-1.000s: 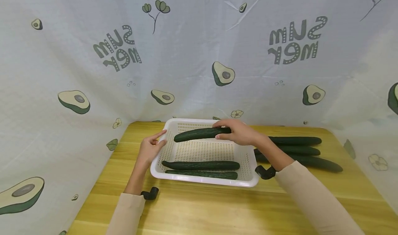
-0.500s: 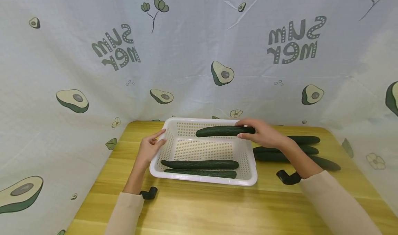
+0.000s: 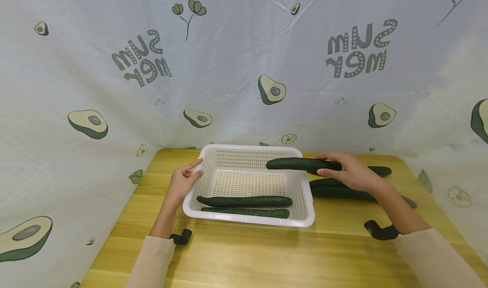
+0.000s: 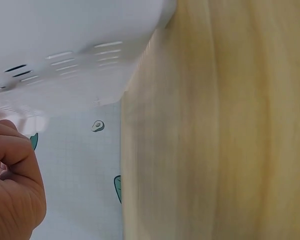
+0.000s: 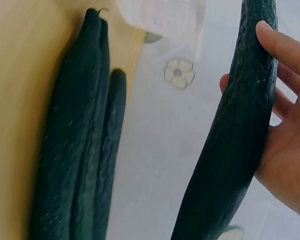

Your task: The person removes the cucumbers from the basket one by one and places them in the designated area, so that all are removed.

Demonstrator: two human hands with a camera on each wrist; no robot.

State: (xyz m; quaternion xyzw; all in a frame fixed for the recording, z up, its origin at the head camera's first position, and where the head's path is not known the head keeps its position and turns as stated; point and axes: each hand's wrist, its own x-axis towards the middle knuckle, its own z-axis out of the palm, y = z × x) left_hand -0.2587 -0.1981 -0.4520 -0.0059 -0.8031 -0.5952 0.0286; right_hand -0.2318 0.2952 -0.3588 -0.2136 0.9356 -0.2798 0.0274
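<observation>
My right hand [image 3: 352, 170] grips a dark green cucumber [image 3: 293, 164] by its right part, thumb on the near side. The cucumber is held above the table, its left end over the back right corner of a white plastic basket [image 3: 249, 221]. Two more cucumbers [image 3: 248, 201] lie along the basket's near side. At the basket's left rim, my left hand [image 3: 181, 183] pinches the edge between thumb and fingers. In the right wrist view, fingers wrap around the held cucumber [image 5: 230, 135]. The left wrist view shows the curled left hand [image 4: 15, 180] beside the basket's outer wall [image 4: 80, 60].
Three cucumbers [image 3: 345, 192] lie side by side on the wooden table [image 3: 244, 262] right of the basket, partly hidden by the right hand and forearm. A white curtain [image 3: 228, 67] with avocado prints hangs behind the table and along both sides.
My right hand has carried the cucumber rightward, from over the middle of the basket to across its right rim. My left hand keeps its place on the left rim.
</observation>
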